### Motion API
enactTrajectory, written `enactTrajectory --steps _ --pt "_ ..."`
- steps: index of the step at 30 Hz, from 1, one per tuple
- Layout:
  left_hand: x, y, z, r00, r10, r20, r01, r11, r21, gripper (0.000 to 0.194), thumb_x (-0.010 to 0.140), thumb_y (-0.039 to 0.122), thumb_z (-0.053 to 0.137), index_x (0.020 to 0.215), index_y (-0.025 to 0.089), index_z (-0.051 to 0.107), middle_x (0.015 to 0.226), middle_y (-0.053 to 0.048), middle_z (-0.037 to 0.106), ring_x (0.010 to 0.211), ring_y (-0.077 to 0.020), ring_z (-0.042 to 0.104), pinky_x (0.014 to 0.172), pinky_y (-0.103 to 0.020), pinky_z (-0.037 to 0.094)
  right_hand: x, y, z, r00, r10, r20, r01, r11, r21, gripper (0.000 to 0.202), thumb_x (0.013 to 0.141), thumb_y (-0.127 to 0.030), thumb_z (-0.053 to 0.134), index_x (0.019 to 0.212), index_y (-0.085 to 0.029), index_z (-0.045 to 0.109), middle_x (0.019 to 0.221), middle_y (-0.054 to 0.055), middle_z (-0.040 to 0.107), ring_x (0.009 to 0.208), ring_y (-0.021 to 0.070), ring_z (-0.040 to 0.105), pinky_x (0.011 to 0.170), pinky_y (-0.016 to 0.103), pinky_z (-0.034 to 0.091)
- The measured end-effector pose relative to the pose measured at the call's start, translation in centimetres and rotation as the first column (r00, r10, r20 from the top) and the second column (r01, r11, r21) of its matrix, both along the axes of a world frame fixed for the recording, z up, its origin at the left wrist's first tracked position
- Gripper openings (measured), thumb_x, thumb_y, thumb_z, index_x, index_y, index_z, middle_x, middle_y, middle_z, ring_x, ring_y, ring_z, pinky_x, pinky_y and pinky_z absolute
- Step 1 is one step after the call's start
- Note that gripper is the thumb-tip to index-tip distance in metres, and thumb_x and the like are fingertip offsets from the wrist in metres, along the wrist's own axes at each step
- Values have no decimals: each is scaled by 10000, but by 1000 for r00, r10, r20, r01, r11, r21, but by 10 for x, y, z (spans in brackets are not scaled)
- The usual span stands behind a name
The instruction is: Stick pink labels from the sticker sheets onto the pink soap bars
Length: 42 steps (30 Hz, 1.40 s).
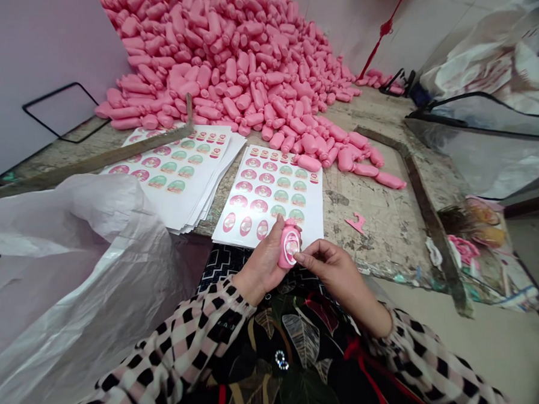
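Note:
My left hand (269, 257) is wrapped round a small pink bottle (283, 261), upright with its neck away from me. An oval pink and white sticker (291, 246) shows on its front. The thumb and forefinger of my right hand (331, 264) are pinched at the sticker's right edge; whether they hold it or only press it cannot be made out. Just beyond my hands lies a sheet of pink, green and red stickers (268, 184) on the worn table (365, 221).
A large heap of pink bottles (244, 64) covers the back of the table. More sticker sheets (182, 176) lie left, under a wooden strip (113, 156). White plastic (97, 283) hangs at the left. A pink plastic piece (356, 223) and a wooden edge strip (426, 212) are right.

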State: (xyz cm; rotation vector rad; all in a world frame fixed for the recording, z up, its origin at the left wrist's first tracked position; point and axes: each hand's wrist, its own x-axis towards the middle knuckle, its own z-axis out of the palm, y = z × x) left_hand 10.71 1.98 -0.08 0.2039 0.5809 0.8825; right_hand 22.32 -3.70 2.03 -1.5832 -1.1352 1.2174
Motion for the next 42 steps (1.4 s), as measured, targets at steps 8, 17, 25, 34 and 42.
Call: enactTrajectory --steps 8,17,25,34,42 --pt "-6 3 7 994 105 17 -106 992 68 347 709 478 642 829 163 557 784 9 549 652 -83 523 632 -209 430 12 -8 -4 984 -11 176 13 1000 -6 264 697 -435 648 655 -182 584 631 3 583 608 138 487 603 265 394" --pt "-4 1 2 998 25 57 -28 999 38 358 729 503 608 830 163 553 782 2 558 701 -103 547 650 -212 446 5 -8 1 999 -30 31 28 996 80 235 700 -389 668 669 -177 573 643 -12 563 625 122 472 623 251 386" --pt "-3 -1 0 1000 2 14 -3 997 78 353 744 508 587 833 167 567 789 -10 564 698 -106 544 647 -216 440 -3 -8 1 987 -22 157 0 991 133 198 728 -370 644 685 -184 593 668 -11 594 630 126 500 602 245 386" --pt "-2 -3 -1 999 11 -35 -7 993 116 435 704 562 591 845 151 595 808 -20 570 694 -98 523 656 -213 425 -1 -6 0 986 -22 163 2 993 120 217 728 -391 635 683 -184 592 664 -8 598 620 126 499 601 252 395" --pt "-3 -4 -2 998 -5 -60 13 992 125 440 711 577 571 848 159 594 820 -20 571 715 -104 524 672 -223 424 -1 -6 0 989 -27 149 10 993 115 204 714 -376 646 680 -182 594 660 -7 596 615 124 495 594 249 390"
